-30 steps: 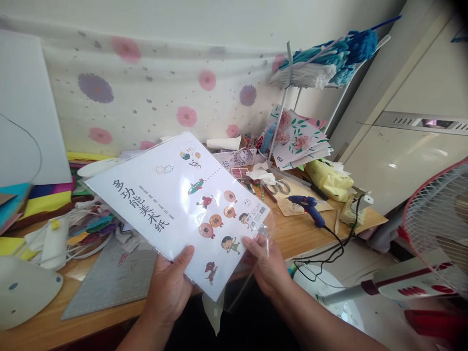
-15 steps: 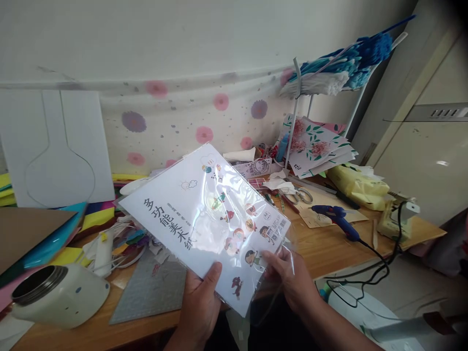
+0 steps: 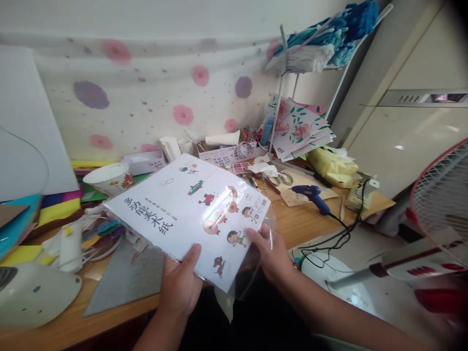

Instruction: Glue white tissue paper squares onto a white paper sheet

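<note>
I hold a white pack of art paper (image 3: 183, 209) in a clear plastic sleeve, printed with cartoon figures and black characters, above the near edge of the wooden desk (image 3: 303, 219). My left hand (image 3: 181, 285) grips its bottom edge, thumb on top. My right hand (image 3: 268, 253) pinches the sleeve's open end at the pack's right corner. The pack lies tilted nearly flat, its far corner toward the wall.
A grey cutting mat (image 3: 124, 278) and a white appliance (image 3: 32, 292) lie at the left. A paper cup (image 3: 109, 178), scissors (image 3: 281, 178), a blue glue gun (image 3: 312, 195) with its black cord, and flowered sheets (image 3: 300, 129) crowd the desk. A fan (image 3: 438, 209) stands at the right.
The pack has tipped flatter and lower over the desk. Both hands keep their hold. The view swung left, then back right, bringing the fan into sight again.
</note>
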A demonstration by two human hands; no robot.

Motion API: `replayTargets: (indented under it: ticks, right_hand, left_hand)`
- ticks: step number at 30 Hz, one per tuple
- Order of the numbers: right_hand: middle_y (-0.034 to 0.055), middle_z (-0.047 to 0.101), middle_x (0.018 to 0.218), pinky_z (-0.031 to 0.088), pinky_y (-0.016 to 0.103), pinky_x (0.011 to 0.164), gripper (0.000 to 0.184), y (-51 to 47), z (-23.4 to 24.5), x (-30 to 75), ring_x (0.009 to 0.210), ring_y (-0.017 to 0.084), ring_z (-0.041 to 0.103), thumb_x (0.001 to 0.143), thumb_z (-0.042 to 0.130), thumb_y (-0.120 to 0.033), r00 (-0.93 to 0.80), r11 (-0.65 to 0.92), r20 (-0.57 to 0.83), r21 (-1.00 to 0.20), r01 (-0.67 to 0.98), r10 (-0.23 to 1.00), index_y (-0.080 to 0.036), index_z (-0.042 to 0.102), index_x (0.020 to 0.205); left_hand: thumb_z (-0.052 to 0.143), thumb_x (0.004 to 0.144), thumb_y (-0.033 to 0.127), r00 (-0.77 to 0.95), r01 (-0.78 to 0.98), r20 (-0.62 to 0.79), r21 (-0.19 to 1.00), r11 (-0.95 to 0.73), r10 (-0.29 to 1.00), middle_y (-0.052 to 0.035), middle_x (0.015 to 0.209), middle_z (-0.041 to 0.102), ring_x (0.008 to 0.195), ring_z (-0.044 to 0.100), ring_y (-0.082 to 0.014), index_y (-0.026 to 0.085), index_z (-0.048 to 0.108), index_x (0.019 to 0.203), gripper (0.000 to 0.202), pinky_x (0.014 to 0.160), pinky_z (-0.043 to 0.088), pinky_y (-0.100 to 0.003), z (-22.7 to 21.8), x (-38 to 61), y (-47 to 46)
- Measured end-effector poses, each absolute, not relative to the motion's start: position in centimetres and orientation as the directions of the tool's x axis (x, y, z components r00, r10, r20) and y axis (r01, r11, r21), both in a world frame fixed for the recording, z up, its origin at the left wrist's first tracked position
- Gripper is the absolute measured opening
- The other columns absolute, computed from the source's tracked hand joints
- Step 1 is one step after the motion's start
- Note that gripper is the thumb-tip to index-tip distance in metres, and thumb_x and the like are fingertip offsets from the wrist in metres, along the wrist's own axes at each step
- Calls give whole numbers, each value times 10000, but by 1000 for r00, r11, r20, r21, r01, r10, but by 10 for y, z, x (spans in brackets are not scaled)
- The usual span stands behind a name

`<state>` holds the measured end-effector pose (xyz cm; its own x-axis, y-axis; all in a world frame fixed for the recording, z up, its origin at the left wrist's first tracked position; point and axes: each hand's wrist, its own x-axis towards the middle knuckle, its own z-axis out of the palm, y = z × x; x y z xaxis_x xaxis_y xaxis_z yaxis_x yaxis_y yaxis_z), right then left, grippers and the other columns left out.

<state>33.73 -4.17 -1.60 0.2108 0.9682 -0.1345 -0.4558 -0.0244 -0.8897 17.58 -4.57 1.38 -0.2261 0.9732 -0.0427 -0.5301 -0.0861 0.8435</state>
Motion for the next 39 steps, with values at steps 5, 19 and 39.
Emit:
replayTargets:
  ticks: [5,19,39]
  right_hand:
    - [6,642,599,401,271,530,283,-42,-16,339,517,131,526,676,743,-412,200,-28,-128,-899,-437,971,-167,605,647]
    - [5,661,666,457,277,628,182,-50,-4,342,599,133,565,672,769,-313,91,-3,-84,-752,-659,992,-178,649,660]
    - [81,737,745,538,368,610,311,-45,11,369,684,266,674,478,615,-122,70,-72,-190,-651,-756,979,-138,701,777]
  left_hand:
    - [750,715,246,-210,-525,-36,847,-81,977,-33,1296,591,1200,527,-303,359,474,1316,671,1046,389,-499,19,176,-46]
    - [719,689,142,-179,-531,-14,843,-85,984,24,1362,539,1332,358,-336,398,486,1305,706,1080,331,-540,18,159,-48]
    - [546,867,385,-233,-642,-53,758,-113,971,114,1422,416,1418,141,-195,321,577,1245,385,1156,254,-388,43,119,-16]
